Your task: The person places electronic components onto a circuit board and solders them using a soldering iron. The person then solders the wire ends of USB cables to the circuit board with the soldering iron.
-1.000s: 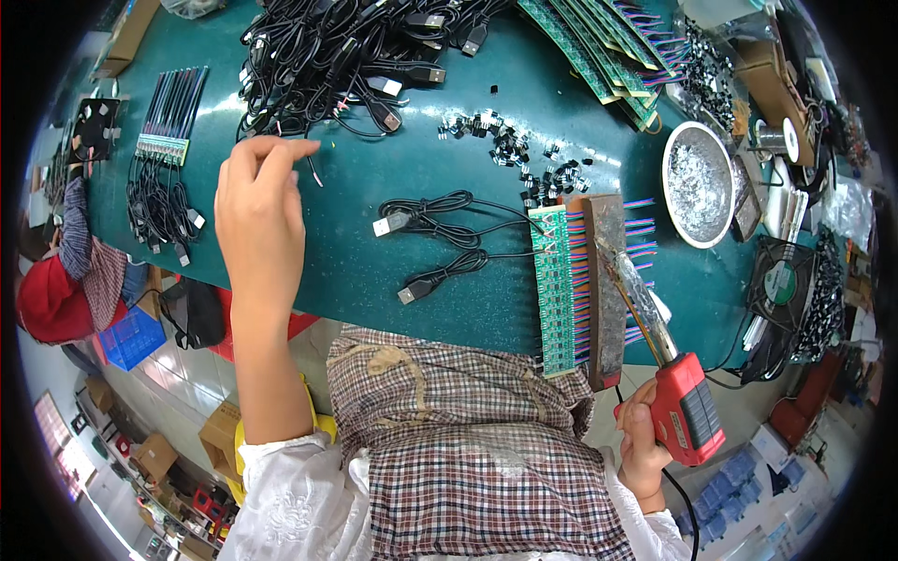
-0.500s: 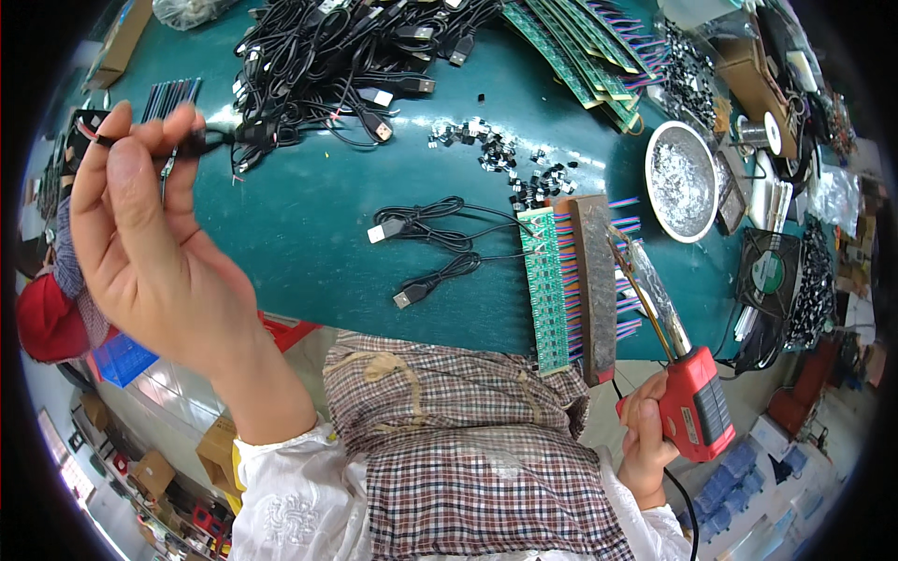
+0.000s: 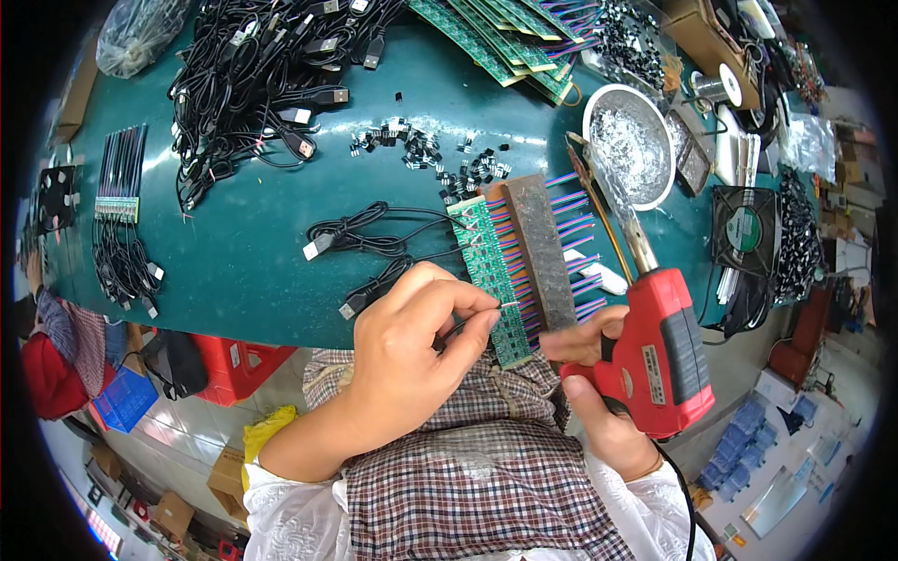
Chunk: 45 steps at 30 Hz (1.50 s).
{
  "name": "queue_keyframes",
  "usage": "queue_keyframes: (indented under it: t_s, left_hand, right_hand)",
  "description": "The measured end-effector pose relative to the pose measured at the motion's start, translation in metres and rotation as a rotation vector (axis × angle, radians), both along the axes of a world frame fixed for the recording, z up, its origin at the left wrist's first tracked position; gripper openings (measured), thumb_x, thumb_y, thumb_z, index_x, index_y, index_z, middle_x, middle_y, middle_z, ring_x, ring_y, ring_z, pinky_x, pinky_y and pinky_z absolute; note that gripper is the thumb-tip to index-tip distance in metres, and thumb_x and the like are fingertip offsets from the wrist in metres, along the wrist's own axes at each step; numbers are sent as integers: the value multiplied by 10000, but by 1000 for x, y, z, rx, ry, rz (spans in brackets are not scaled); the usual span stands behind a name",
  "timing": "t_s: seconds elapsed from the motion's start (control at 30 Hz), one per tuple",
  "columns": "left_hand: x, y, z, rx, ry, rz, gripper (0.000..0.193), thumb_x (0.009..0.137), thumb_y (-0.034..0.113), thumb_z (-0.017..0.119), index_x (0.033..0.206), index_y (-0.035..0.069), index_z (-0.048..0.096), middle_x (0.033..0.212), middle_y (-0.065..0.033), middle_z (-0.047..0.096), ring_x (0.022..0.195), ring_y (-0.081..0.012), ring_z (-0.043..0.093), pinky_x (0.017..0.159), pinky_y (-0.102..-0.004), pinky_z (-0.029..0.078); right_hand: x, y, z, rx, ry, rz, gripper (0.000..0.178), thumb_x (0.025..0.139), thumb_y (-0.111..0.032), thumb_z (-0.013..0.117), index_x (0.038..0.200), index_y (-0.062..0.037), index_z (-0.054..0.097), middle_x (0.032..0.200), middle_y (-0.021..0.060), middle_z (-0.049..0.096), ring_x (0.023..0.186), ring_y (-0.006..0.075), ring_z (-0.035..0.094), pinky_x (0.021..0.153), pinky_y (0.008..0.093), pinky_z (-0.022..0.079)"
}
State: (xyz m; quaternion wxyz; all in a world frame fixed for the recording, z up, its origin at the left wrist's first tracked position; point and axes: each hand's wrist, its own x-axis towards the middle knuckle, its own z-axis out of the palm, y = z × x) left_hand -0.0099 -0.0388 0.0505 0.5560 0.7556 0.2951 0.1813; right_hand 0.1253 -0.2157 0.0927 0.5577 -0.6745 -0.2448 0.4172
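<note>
My left hand (image 3: 412, 351) pinches a thin cable between thumb and forefinger. Its pale wire tip (image 3: 509, 304) points over the lower half of the green circuit board (image 3: 487, 266); whether it touches the board I cannot tell. Most of that cable is hidden by the hand. In my right hand (image 3: 603, 425) is a red soldering gun (image 3: 655, 351), its tip pointing up and away beside the bowl. The fingers of that hand lie near the lower end of a dark bar (image 3: 543, 252) resting across the board's coloured wires. Two black USB cables (image 3: 374, 238) run from the board's upper part.
A tangle of black USB cables (image 3: 253, 93) covers the back left, with stacked green boards (image 3: 496, 42) farther right. Small black components (image 3: 402, 145) lie scattered mid-table. At right stand a metal bowl (image 3: 669, 173), a solder spool (image 3: 720, 86) and a fan (image 3: 745, 229). A wired board (image 3: 117, 209) lies far left.
My left hand has come down from the upper left to the board with the cable. The soldering gun has moved slightly up and left, and the view has shifted.
</note>
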Motion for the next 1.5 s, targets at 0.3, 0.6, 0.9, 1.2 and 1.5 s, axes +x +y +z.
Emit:
queue_keyframes:
  t_s: [0.3, 0.6, 0.9, 1.2, 1.5]
  left_hand:
    - [3, -7, -3, -13, -39, 12, 135, 832, 12, 841, 901, 36, 728, 852, -50, 674, 599, -118, 620, 513, -277, 484]
    - [0, -2, -4, 109, 21, -95, 126, 823, 73, 845, 920, 81, 763, 849, -39, 660, 651, -188, 665, 567, -331, 521]
    - [2, 1, 0, 191, 56, -159, 136, 796, 83, 847, 898, 99, 757, 837, -37, 629, 714, -223, 679, 618, -359, 533]
    - [9, 10, -19, 367, 137, 42, 139, 817, 77, 837, 901, 99, 729, 840, -30, 630, 697, -231, 664, 610, -368, 518]
    - [18, 15, -29, 428, 175, 78, 133, 835, 83, 822, 895, 97, 704, 838, -35, 633, 706, -237, 666, 616, -374, 512]
  right_hand:
    - [-3, 16, -4, 60, 34, 44, 613, 907, 91, 619, 1466, -17, 392, 1350, 125, 520, 1392, 394, 577, 1100, 480, 552]
    - [1, 5, -21, -2, -192, 154, 732, 825, 145, 679, 1492, 22, 404, 1460, 209, 538, 1304, 325, 633, 1020, 385, 598]
    - [-9, 9, -24, -17, -143, -20, 633, 798, 95, 736, 1390, 51, 515, 1362, 182, 634, 1200, 255, 645, 981, 318, 609]
    - [4, 1, -9, -125, -496, 212, 494, 791, 82, 768, 1264, 9, 646, 1257, 129, 713, 1203, 268, 630, 875, 379, 582]
    - [-3, -62, -12, -238, -108, -113, 386, 899, -61, 686, 1247, 1, 532, 899, 84, 558, 643, 169, 540, 651, 349, 521]
